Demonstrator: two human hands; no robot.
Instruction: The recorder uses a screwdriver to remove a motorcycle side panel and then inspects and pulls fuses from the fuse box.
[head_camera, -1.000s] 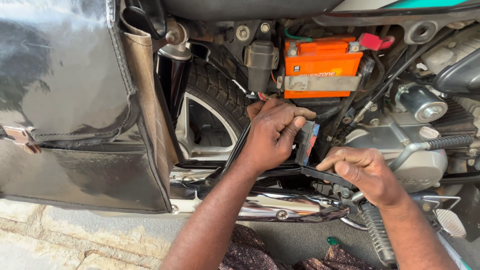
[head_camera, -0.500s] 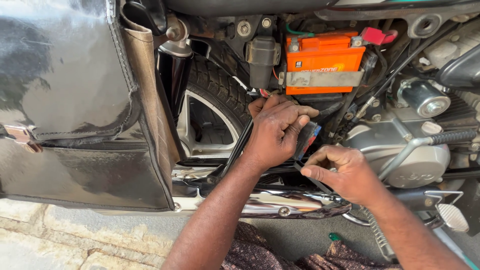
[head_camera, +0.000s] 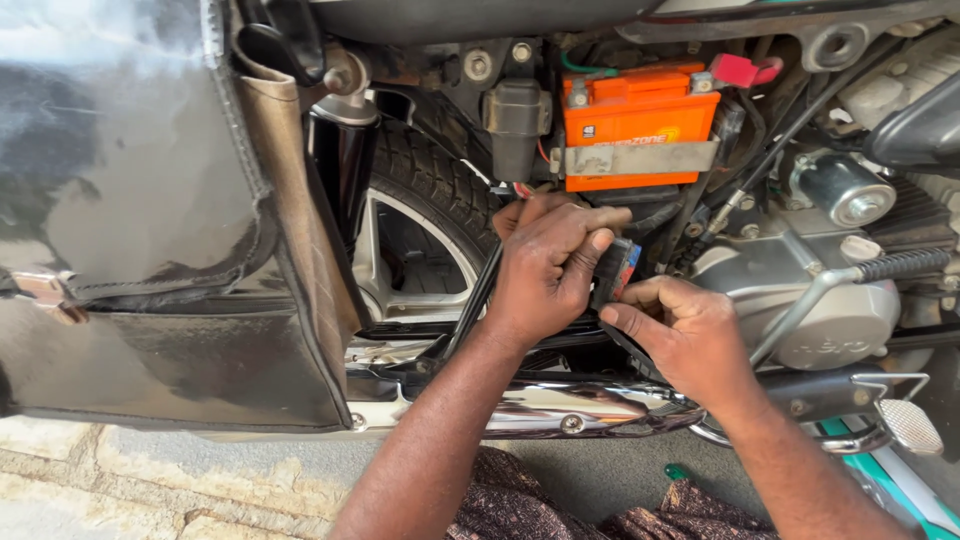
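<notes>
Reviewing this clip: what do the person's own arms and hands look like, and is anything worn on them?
Both forearms are bare as far as the frame shows: no sleeves, gloves, watch or bands. The left hand and right hand show no rings on the fingers in view. Nails are short. Dark patterned cloth, probably clothing over the lap, lies below the arms at the bottom edge.

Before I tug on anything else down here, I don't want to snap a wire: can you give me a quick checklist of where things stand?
1. Left hand gripping the small black part with red and blue on it: ok.
2. Right hand on the same part, fingertips touching its lower edge: ok.
3. Wires behind the part free of strain: cannot tell, hidden by the fingers.
4. Orange battery seated under its metal strap: ok.
5. Red terminal cap in place: ok.
6. Hands apart from the chrome exhaust pipe: ok.
</notes>
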